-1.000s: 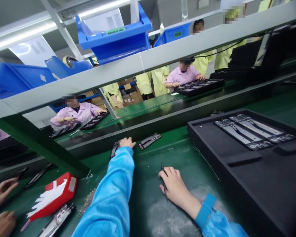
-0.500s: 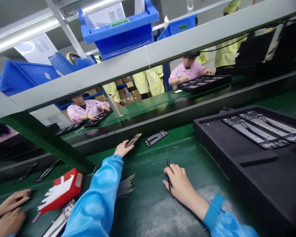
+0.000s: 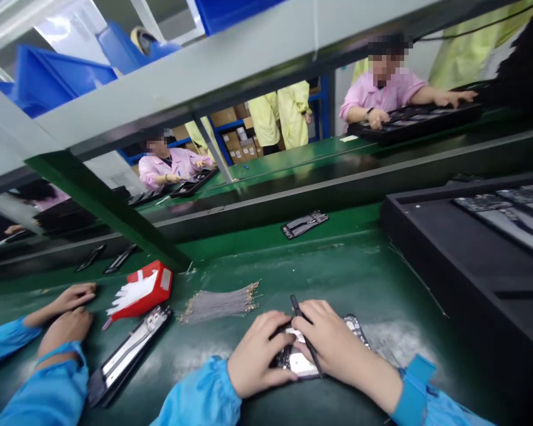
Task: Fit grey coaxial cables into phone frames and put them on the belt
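Note:
A phone frame [image 3: 299, 362] with exposed parts lies flat on the green bench in front of me. My left hand [image 3: 255, 354] curls over its left end and grips it. My right hand [image 3: 335, 343] rests over its right side, fingers closed round a thin black stylus [image 3: 305, 334] whose tip points away from me. Most of the frame is hidden under both hands. A bundle of thin grey cables [image 3: 220, 303] lies just beyond my left hand.
Another phone frame [image 3: 305, 224] lies farther back near the conveyor [image 3: 293, 183]. A black foam tray [image 3: 453, 266] with parts fills the right. At left are a red box [image 3: 142, 290], a third frame [image 3: 128, 350] and a co-worker's hands [image 3: 66, 322]. Workers in pink sit opposite.
My left hand has drawn back from the far edge, bringing a phone frame to the bench in front of me. My right hand has closed in over it. The view has tilted down.

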The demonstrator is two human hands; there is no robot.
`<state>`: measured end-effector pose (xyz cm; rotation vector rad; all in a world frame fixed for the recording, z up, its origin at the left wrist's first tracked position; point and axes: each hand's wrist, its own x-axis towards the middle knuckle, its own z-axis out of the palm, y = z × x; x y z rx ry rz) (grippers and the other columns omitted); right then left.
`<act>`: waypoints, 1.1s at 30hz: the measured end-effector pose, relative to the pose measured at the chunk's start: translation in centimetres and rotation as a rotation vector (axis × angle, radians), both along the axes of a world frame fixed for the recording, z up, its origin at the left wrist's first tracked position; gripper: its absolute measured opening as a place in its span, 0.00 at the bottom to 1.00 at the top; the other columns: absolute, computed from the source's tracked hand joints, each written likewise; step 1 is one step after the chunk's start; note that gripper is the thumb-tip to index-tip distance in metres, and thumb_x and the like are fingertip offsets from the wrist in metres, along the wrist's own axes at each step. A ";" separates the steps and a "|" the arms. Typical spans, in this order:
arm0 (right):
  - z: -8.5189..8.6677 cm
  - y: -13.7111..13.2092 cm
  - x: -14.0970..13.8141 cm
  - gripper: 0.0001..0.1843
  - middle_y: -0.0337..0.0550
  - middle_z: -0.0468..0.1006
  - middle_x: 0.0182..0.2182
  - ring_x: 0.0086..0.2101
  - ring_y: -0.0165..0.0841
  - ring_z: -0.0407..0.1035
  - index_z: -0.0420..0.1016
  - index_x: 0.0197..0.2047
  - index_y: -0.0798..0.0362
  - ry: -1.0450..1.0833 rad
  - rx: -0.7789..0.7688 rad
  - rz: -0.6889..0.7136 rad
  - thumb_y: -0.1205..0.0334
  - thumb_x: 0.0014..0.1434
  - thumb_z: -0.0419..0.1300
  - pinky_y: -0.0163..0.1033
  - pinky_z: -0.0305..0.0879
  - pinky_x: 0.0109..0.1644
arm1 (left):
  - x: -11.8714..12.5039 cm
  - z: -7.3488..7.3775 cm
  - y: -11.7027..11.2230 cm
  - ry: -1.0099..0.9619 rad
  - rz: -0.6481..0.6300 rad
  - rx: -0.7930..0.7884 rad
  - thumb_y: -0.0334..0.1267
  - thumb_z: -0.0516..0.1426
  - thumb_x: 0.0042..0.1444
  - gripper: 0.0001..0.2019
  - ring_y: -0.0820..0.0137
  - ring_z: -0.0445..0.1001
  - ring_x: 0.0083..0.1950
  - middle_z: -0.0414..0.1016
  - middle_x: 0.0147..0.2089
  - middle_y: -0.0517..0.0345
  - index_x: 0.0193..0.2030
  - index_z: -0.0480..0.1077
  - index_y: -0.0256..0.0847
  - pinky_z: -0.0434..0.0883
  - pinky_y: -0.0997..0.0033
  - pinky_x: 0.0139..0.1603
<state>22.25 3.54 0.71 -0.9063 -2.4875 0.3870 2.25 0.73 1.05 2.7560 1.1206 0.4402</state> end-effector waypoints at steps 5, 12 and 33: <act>0.0 -0.5 0.0 0.23 0.49 0.64 0.47 0.49 0.44 0.54 0.66 0.41 0.53 -0.070 -0.010 0.090 0.51 0.44 0.66 0.49 0.54 0.50 | -4.8 0.9 1.7 -0.021 0.254 0.129 0.36 0.51 0.58 0.07 0.62 0.59 0.55 0.64 0.49 0.50 0.42 0.66 0.40 0.61 0.56 0.55; -0.3 -0.5 -0.2 0.25 0.48 0.66 0.45 0.46 0.44 0.57 0.67 0.39 0.53 -0.140 -0.003 0.105 0.52 0.40 0.68 0.48 0.55 0.47 | -6.9 1.1 2.5 0.064 0.342 0.149 0.29 0.50 0.55 0.05 0.65 0.61 0.50 0.66 0.44 0.53 0.34 0.66 0.38 0.63 0.61 0.49; 0.3 0.7 0.7 0.27 0.51 0.65 0.49 0.47 0.46 0.57 0.65 0.47 0.53 -0.136 -0.004 0.070 0.51 0.46 0.65 0.50 0.56 0.47 | -0.5 3.8 2.1 0.011 0.197 0.166 0.31 0.48 0.58 0.06 0.68 0.64 0.40 0.68 0.38 0.54 0.33 0.64 0.37 0.63 0.66 0.41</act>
